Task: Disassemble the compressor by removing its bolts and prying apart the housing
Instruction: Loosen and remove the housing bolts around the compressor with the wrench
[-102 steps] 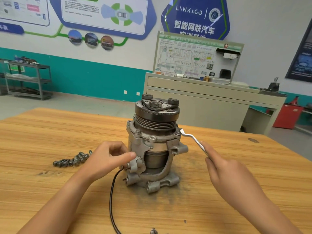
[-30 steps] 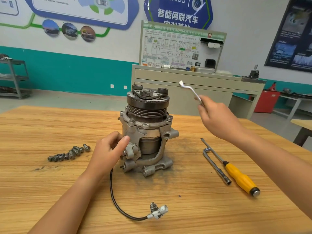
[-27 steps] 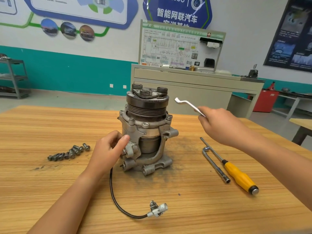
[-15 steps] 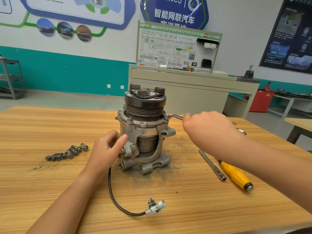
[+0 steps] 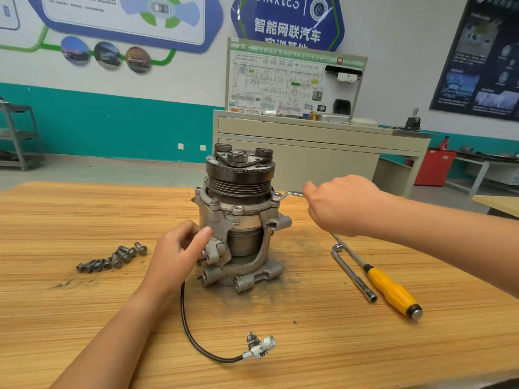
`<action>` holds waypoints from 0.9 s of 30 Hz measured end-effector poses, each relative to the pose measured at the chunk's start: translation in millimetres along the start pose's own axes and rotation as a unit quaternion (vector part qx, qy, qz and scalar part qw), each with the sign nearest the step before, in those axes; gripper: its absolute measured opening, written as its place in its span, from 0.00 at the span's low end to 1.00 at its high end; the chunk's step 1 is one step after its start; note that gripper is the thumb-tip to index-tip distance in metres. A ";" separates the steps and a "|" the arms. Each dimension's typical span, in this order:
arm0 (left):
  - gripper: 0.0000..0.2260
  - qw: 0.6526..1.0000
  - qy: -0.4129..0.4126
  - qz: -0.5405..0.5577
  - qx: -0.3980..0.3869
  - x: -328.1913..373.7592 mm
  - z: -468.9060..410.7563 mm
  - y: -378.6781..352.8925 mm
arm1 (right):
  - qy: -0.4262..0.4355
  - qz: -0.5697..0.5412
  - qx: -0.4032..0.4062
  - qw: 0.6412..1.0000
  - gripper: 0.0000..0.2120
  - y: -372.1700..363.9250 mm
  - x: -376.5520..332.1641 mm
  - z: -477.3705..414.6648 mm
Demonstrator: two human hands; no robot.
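A: what's behind that wooden table (image 5: 70, 318)?
B: beige cabinet (image 5: 309, 155) with a wiring-diagram board (image 5: 280, 82) on top, grey shelf rack (image 5: 16, 136) far left, blue sign (image 5: 286, 21) on the wall above.

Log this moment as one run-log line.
left hand: holds compressor side | right hand: grips wrench, head at upper flange | loose bolts: on table, left | screwdriver, L-wrench: lying right

Head-worn view, forward-down, close over table (image 5: 84, 318)
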State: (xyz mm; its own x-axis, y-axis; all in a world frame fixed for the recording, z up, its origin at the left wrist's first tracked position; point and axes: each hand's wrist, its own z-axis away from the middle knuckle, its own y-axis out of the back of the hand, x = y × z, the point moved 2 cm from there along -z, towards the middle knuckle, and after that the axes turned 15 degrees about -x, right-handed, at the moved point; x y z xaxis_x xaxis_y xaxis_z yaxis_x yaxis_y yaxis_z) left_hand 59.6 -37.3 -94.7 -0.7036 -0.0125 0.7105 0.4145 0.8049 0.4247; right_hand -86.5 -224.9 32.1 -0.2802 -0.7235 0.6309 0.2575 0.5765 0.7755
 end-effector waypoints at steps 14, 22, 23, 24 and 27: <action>0.25 1.000 0.006 0.010 -0.005 1.1 0.7 0.6 | 0.059 -0.052 0.194 0.978 0.14 -6.2 -8.4 -85.9; 0.24 1.000 0.009 0.015 -0.007 2.5 0.0 0.4 | -0.010 -0.403 0.295 0.866 0.14 -8.1 19.6 -30.2; 0.24 1.000 0.008 0.015 -0.007 2.6 -0.1 0.3 | -0.006 -0.391 0.275 0.879 0.14 -8.9 19.0 -19.9; 0.24 1.000 0.009 0.015 -0.009 2.7 0.1 0.3 | -0.009 -0.357 0.241 0.902 0.14 -10.7 16.8 -10.5; 0.24 1.000 0.011 0.016 -0.012 3.3 0.1 -0.2 | -0.037 -0.211 0.147 0.966 0.13 -16.3 3.7 7.8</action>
State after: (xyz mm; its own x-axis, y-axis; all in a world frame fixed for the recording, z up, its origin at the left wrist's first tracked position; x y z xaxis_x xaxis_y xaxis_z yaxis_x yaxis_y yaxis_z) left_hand 57.1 -37.5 -92.4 -0.6768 -0.0010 0.7362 0.4502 0.7907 0.4149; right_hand -98.9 -234.0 22.1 -0.3701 -0.8952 0.2483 -0.1645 0.3262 0.9309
